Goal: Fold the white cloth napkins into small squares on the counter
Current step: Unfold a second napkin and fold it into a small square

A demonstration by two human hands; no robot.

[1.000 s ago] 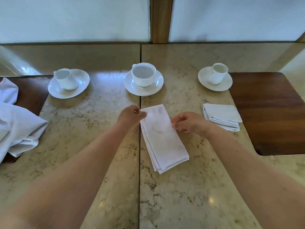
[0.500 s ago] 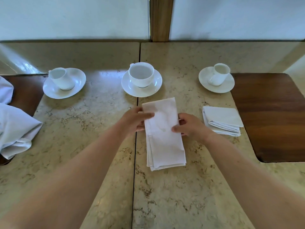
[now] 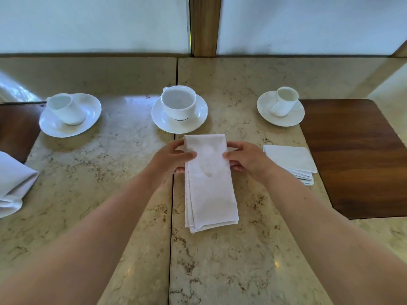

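A white cloth napkin (image 3: 210, 190), folded into a long narrow strip, lies lengthwise on the marble counter (image 3: 110, 183) in the middle. My left hand (image 3: 169, 159) grips its left edge near the far end, thumb on top. My right hand (image 3: 244, 158) grips the right edge opposite, thumb on the cloth. A stack of napkins folded into small squares (image 3: 290, 161) rests to the right. Unfolded white napkins (image 3: 13, 186) are heaped at the left edge.
Three white cups on saucers stand in a row beyond the napkin: left (image 3: 68, 113), middle (image 3: 179, 107), right (image 3: 282, 105). Dark wooden boards lie at the right (image 3: 356, 155) and far left (image 3: 17, 128). A wall with a wooden post (image 3: 204, 25) closes the back.
Both hands slid onto the napkin's side edges near its far end. The strip has turned from a slant to lie straight along the counter seam.
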